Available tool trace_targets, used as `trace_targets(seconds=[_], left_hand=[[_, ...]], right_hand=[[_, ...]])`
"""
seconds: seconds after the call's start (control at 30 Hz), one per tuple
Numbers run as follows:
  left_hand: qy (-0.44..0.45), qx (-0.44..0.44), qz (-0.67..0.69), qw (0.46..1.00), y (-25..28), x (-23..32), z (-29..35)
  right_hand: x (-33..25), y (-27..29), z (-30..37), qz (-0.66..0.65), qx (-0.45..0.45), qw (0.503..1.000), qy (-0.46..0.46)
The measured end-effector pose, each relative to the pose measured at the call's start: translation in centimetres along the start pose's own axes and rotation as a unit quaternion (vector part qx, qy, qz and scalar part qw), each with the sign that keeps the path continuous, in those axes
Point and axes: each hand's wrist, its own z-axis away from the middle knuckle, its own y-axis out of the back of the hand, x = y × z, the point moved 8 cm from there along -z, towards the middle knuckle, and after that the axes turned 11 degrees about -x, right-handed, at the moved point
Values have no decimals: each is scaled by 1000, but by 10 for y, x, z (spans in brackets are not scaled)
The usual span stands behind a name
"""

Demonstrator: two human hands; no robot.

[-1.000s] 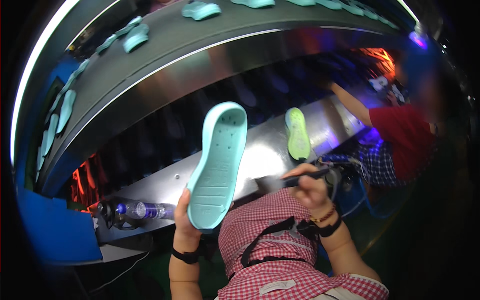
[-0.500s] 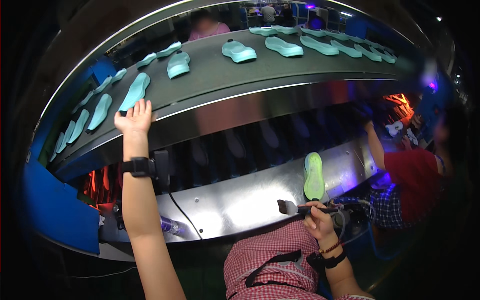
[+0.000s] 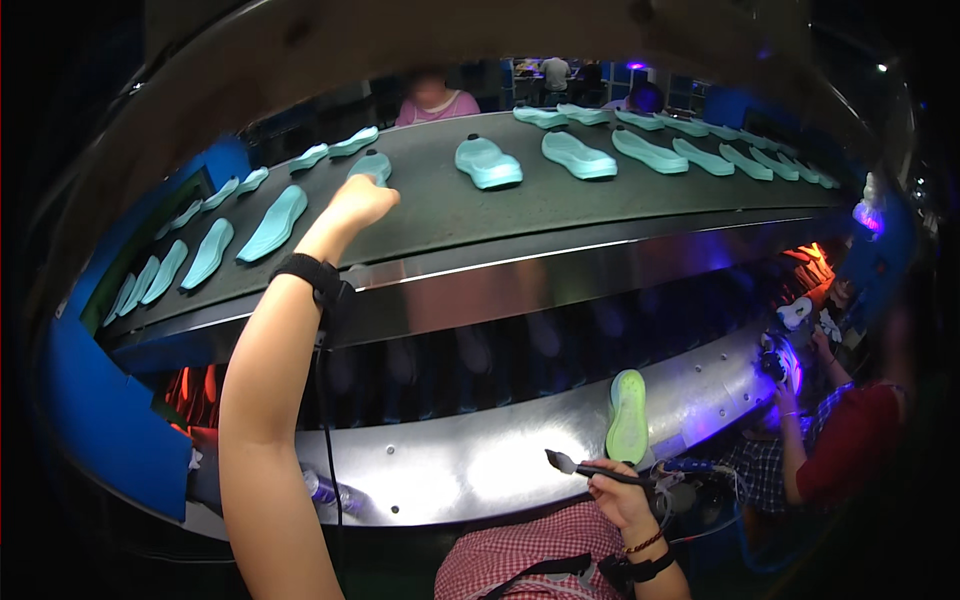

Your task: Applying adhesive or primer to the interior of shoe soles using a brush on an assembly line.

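My left hand [image 3: 365, 203] reaches over the dark conveyor belt [image 3: 420, 225] with its fingers closed at the near end of a light-blue shoe sole [image 3: 371, 166]. It hides that end of the sole, so the fingers' exact grip does not show. Another light-blue sole [image 3: 273, 226] lies just left of my wrist. In my right hand [image 3: 622, 492] is a dark-handled brush [image 3: 605, 471], its bristles pointing left above the metal ledge. Behind that hand, a yellow-green shoe sole [image 3: 627, 420] rests on the ledge [image 3: 420, 470].
Several more light-blue soles [image 3: 578, 156] lie spaced along the belt. Orange heaters glow below it at both ends. A clear bottle [image 3: 325, 490] lies by my left forearm. A co-worker in red [image 3: 850, 450] works at the right, and a person in pink [image 3: 438, 105] is across the belt.
My left hand has moved right along the belt, from one sole to another, and its spread fingers have closed. The brush has turned in my right hand. The co-worker's arm has come down.
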Motion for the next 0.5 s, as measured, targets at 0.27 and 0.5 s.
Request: trace_targets(seconds=[0.27,0.5], left_hand=[[-19,79,-297,951,5,29,-29],[51,-5,-293,955,0,-23,-39]], right_hand=[[2,39,7,-28,60,998,13],[4,33,-1,-21,44,998,-34]])
